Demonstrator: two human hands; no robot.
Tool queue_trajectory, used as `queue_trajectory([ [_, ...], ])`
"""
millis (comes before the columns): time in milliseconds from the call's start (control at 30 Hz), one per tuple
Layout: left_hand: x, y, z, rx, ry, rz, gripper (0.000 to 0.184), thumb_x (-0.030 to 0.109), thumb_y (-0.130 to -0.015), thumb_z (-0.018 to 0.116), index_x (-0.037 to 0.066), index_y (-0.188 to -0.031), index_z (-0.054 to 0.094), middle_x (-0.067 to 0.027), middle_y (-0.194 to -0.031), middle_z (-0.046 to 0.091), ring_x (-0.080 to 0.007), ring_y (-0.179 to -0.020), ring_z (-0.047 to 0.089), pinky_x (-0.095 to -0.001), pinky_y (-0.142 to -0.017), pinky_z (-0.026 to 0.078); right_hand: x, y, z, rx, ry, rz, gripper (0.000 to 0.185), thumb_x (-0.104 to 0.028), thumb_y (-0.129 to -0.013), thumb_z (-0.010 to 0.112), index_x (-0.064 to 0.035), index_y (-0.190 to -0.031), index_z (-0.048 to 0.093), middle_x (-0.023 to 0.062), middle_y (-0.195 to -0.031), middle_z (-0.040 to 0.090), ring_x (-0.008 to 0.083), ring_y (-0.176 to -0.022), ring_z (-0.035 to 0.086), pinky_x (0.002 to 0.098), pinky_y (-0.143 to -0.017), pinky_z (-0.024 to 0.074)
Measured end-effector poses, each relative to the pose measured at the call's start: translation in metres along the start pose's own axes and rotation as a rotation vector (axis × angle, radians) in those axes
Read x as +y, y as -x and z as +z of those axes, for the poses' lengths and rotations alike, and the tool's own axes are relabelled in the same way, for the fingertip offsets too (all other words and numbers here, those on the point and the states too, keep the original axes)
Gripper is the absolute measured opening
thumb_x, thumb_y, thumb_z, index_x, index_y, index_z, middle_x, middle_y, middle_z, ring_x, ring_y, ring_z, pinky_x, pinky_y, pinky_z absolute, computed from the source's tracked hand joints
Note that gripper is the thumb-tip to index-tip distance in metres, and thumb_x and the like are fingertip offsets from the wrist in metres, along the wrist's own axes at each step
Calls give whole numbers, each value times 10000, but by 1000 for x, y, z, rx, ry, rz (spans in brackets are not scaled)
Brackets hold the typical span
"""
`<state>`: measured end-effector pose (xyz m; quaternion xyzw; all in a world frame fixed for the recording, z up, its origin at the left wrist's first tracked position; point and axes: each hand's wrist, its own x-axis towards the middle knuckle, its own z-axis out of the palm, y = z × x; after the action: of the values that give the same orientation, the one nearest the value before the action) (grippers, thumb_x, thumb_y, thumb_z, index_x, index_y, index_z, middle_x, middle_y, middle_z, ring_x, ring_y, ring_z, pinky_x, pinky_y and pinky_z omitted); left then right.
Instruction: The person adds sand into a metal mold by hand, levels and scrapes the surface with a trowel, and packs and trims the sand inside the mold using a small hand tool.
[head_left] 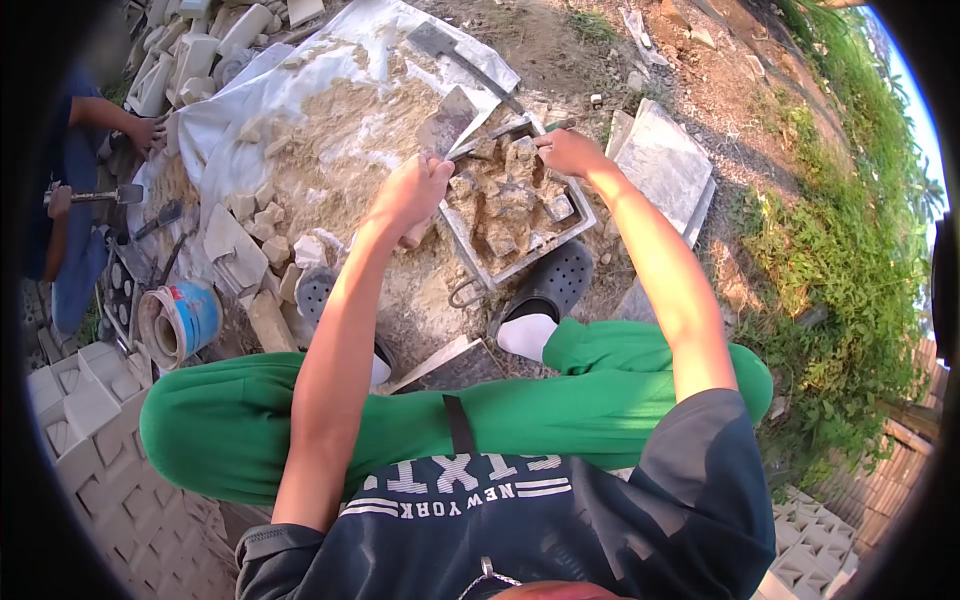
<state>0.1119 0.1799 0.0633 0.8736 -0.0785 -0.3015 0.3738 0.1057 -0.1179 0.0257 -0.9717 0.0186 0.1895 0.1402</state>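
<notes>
Clasping a tool [464, 152] in the left hand [412, 195], with the grip curled tight around it, just left of the box [545, 246] and with metal reaching toward its far rim. Bending the fingers of the right hand [568, 152] at the far-right edge of the box; impossible to tell whether pinching anything in that grip. Seeing brown lumps [512, 200] packed inside the box, with hollows between. Resting a dark shoe [562, 278] against or just beside the near-right wall of the box. Finding slabs [660, 165] to the right of the box, a shovel [436, 40] beyond it, and a sandy sheet [225, 115] to its left. Noting, well left of the box, stones [262, 218], a bucket [200, 312] and a hammer [95, 195] in a co-worker's hand [60, 201].
</notes>
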Motion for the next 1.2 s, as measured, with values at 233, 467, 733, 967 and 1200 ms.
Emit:
queue_trajectory([
  [233, 1, -2, -4, 18, 66, 1, 448, 392, -966, 516, -37, -1084, 568, -106, -754, 608, -184, -574, 602, -344, -564, 495, -4, 15, 13, -143, 141, -31, 249, -174, -754, 497, -94, -864, 706, 173, -870, 700, 367, -838, 669, 466, -750, 518],
  [467, -6, -1, 4, 44, 75, 58, 441, 396, -972, 500, -37, -1004, 578, -135, -720, 610, -228, -576, 605, -384, -609, 490, 2, -2, 9, -257, 104, 97, 242, -192, -763, 508, -89, -890, 686, 185, -881, 687, 374, -850, 659, 468, -738, 515],
  [733, 5, 2, -6, 55, 25, 34, 452, 424, -974, 485, -20, -986, 573, -136, -728, 623, -229, -602, 624, -392, -631, 495, -29, 6, 22, -233, 59, -33, 302, -172, -782, 516, -63, -994, 701, 242, -955, 676, 365, -909, 664, 426, -812, 518],
  [967, -6, -2, -3, 58, 84, 60, 436, 409, -974, 503, -19, -1028, 568, -125, -726, 621, -212, -595, 632, -382, -633, 501, -44, -25, 7, -323, -194, -21, 333, -124, -818, 466, -44, -1026, 714, 116, -631, 635, 226, -559, 585, 373, -581, 497],
  [1200, -9, -3, -1, 125, 75, 34, 409, 384, -979, 500, -18, -984, 573, -132, -719, 615, -230, -559, 623, -394, -611, 498, -44, -16, 26, -302, -289, -46, 440, -118, -836, 464, 33, -1216, 628, 156, -682, 662, 210, -484, 570, 342, -537, 489],
])
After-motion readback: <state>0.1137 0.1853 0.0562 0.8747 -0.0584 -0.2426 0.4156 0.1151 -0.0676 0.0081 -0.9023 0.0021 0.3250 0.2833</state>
